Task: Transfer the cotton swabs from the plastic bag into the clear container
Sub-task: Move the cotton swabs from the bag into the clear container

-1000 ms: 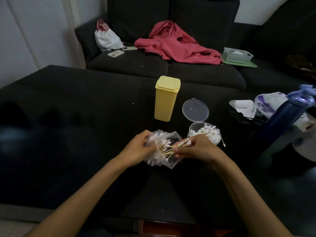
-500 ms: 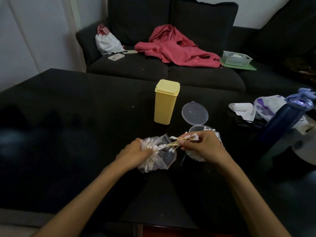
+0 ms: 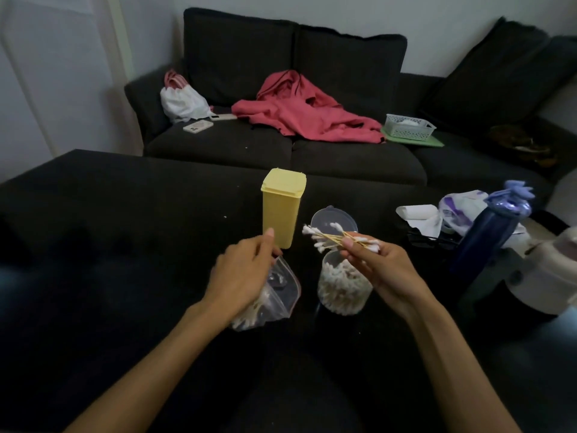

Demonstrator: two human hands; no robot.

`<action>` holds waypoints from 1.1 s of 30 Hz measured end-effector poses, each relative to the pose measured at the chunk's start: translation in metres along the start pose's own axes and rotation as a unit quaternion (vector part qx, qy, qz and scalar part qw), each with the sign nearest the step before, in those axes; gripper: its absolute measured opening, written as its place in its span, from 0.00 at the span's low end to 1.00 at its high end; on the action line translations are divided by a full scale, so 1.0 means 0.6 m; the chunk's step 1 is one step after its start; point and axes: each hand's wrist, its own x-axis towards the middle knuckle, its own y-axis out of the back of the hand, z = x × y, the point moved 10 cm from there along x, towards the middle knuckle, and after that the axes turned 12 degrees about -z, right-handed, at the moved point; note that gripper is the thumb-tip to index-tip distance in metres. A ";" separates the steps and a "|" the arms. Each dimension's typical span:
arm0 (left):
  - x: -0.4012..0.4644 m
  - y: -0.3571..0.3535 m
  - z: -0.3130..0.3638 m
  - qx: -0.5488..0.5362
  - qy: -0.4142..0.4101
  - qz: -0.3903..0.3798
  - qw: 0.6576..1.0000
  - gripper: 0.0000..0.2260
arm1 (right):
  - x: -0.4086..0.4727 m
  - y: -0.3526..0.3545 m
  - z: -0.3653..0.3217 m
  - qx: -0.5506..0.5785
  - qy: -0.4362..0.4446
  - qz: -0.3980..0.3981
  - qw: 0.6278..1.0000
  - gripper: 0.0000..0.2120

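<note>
The right hand (image 3: 379, 270) pinches a small bundle of wooden-stemmed cotton swabs (image 3: 337, 239) between thumb and fingers, holding them crosswise just above the open mouth of the round clear plastic container (image 3: 342, 287), which stands on the black table (image 3: 125, 245) and is already mostly full of swabs. Its hinged clear lid (image 3: 333, 220) stands open behind it. The left hand (image 3: 242, 276) grips the upper part of the small clear zip-top plastic bag (image 3: 274, 295), just left of the container; more swabs lie bunched in the bag's lower end, though motion blur makes it hard to tell exactly how the fingers close on it. A tall yellow plastic box with a lid (image 3: 282, 207) stands upright just behind the two hands. At the right edge of the table stands a dark blue bottle (image 3: 487, 235).
</note>
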 end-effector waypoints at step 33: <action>0.097 -0.168 0.102 -0.244 0.017 -0.077 0.967 0.08 | 0.022 0.066 0.009 -0.170 -0.013 0.044 0.984 0.12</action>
